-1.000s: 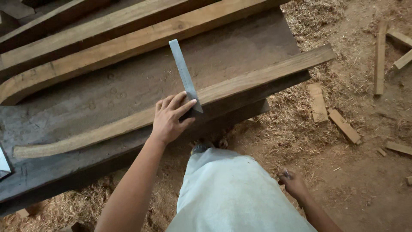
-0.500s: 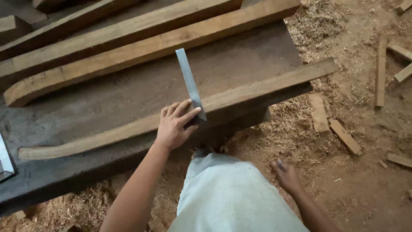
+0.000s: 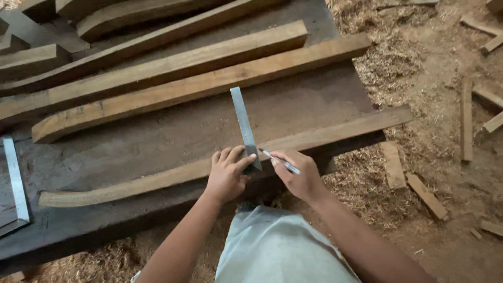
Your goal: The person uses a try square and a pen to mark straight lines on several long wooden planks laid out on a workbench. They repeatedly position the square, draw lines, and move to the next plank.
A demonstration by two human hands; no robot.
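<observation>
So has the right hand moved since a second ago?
Yes. The right hand has come up from beside the person's leg to the curved wooden strip, now holding a pen beside the metal square.

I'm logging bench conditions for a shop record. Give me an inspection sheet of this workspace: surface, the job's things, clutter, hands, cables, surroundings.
Surface: dark worn wooden workbench, dusty.
Job's things: steel try square lying across the long curved wooden strip at the near edge; slim pen-like marker.
Clutter: several thick timber beams stacked further back; a second metal square at the left edge.
Hands: left hand presses the square's base; right hand has its grip on the marker, tip beside the blade.
Cables: nothing seen.
Surroundings: sawdust-covered floor with loose wood offcuts.
</observation>
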